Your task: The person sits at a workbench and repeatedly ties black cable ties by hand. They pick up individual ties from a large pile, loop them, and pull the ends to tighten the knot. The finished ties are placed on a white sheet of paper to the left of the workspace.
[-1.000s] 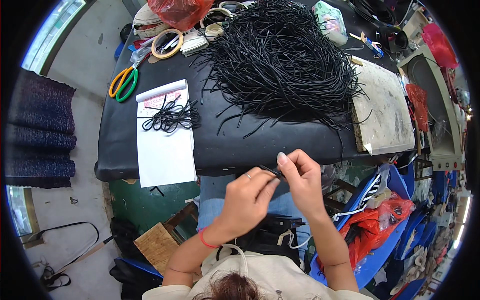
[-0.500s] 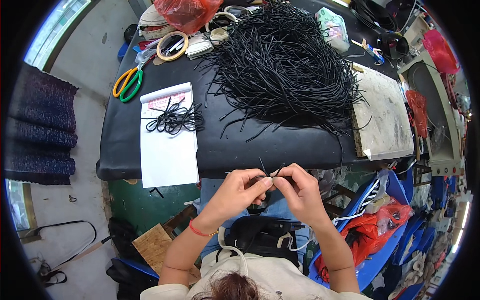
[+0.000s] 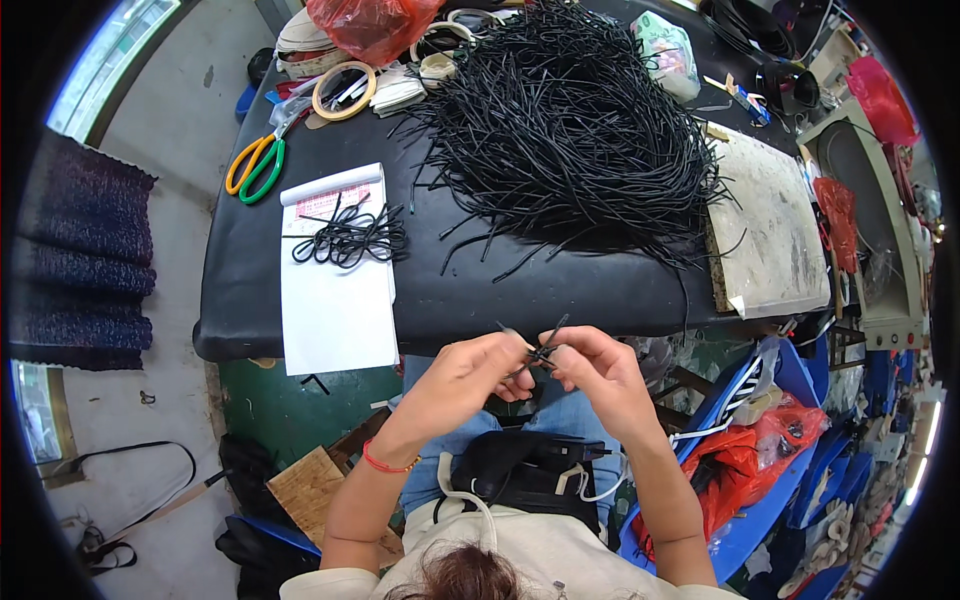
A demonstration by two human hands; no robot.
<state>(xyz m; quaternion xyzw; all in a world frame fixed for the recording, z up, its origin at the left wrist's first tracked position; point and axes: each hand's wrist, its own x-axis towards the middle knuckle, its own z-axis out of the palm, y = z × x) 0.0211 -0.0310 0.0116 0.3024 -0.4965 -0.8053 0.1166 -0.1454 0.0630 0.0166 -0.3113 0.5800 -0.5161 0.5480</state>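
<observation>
1. Pinching a short black cord (image 3: 538,352) between them, the left hand (image 3: 470,375) and right hand (image 3: 598,372) meet just in front of the tabletop (image 3: 250,300) edge, above the lap. Both hands are closed, fingertips nipping the cord, its two ends sticking up and out.
2. By my judgement the cord is being knotted or looped: keep the pinch close to the crossing, hold both tails even, and draw them snug without letting the loop slip.
3. Just beyond, on the left of the tabletop, a white sheet (image 3: 335,300) carries a small bundle of looped cords (image 3: 348,238).
4. Farther back lies the big heap of loose black cords (image 3: 565,130), within reach.
5. Farthest left lie yellow-and-green scissors (image 3: 255,165), with a tape ring (image 3: 345,90) behind them.
</observation>
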